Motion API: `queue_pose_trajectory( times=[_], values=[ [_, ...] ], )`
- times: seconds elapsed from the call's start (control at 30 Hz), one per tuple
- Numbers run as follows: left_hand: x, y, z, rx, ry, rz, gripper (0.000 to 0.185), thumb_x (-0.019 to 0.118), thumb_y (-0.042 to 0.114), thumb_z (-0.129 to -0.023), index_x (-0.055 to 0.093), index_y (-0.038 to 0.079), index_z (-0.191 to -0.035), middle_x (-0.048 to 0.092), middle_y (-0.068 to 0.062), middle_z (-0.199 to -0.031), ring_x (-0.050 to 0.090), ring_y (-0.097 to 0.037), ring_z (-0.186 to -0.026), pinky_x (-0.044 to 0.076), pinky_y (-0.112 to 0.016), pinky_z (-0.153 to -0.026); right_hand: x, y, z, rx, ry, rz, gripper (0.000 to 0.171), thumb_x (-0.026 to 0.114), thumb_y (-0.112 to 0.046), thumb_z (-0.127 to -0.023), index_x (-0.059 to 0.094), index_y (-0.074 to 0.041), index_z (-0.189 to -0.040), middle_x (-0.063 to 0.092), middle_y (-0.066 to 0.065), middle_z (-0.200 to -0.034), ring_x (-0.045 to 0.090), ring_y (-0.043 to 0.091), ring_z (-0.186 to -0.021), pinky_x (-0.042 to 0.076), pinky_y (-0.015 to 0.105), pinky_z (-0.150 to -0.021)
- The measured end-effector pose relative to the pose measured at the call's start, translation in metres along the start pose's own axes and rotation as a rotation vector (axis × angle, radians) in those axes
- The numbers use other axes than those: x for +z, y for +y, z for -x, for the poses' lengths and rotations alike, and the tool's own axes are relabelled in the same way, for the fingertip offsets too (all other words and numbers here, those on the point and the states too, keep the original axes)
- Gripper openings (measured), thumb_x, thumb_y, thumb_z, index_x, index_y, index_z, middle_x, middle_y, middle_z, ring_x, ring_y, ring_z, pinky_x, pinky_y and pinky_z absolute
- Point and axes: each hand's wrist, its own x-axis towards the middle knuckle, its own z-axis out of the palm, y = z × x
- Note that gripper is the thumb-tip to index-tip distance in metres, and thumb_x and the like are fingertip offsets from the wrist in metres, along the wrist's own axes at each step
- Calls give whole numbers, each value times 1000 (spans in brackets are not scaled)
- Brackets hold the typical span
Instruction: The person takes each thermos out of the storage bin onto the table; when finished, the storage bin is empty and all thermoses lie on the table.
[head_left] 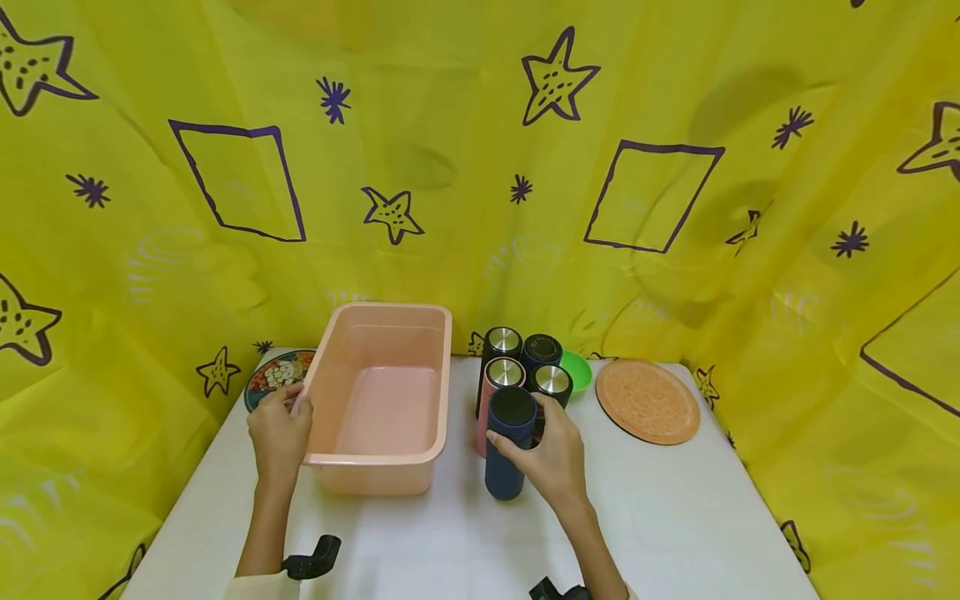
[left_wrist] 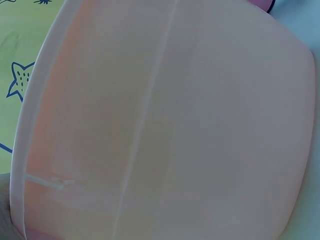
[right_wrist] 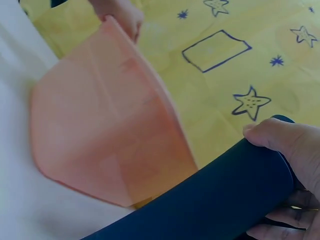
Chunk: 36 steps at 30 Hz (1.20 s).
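Observation:
A peach plastic basin [head_left: 442, 400] stands on the white table, and its inside shows nothing but its own floor. My left hand [head_left: 281, 429] grips the basin's left rim; in the left wrist view the basin's wall [left_wrist: 200, 125] fills most of the picture. My right hand [head_left: 555, 454] holds a navy blue thermos flask [head_left: 504, 467] near its top, thumb on the near side. The right wrist view shows the navy flask [right_wrist: 220, 195] slanting across the lower part. Close behind it stand a pink flask [head_left: 483, 417] and several dark flasks [head_left: 551, 382].
A green bowl [head_left: 577, 372] sits behind the flasks, partly hidden. To the right lies a round orange disc [head_left: 648, 402]. A plate with a colourful pattern [head_left: 279, 375] shows partly behind the basin's left side. Yellow patterned cloth [head_left: 480, 150] surrounds the table's back and sides.

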Motion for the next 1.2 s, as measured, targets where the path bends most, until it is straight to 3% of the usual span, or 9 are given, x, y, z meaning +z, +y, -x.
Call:
queue_pose_trajectory(
  times=[0.37, 0.77, 1.0, 1.2],
  values=[
    [1, 2, -1, -9, -6, 18, 26, 64, 5, -86, 70, -7, -108, 66, -34, -103, 64, -48, -93, 51, -58, -78, 13, 4, 6, 32, 34, -7, 72, 92, -26, -63, 58, 3, -119, 67, 15, -107, 65, 25, -93, 58, 42, -76],
    [0, -2, 0, 0, -5, 2, 26, 64, 6, -87, 70, -8, -108, 67, -33, -101, 65, -47, -91, 52, -59, -77, 22, 6, 11, 64, 38, 2, 75, 92, -33, -63, 58, 2, -120, 66, 14, -107, 65, 24, -92, 58, 40, -76],
    [-2, -3, 1, -22, -23, -7, 27, 63, 8, -88, 70, -7, -109, 67, -33, -102, 66, -45, -88, 53, -57, -74, 23, 5, 13, 51, 53, 40, 76, 92, -35, -62, 59, 2, -120, 64, 12, -102, 60, 20, -82, 56, 36, -68],
    [-1, -4, 1, -13, -17, 1, 26, 63, 7, -87, 70, -7, -108, 67, -33, -100, 66, -45, -87, 54, -57, -72, 23, 0, 13, 35, 50, 79, 76, 92, -35, -62, 60, 3, -120, 65, 12, -102, 63, 22, -87, 58, 38, -74]
  ],
)
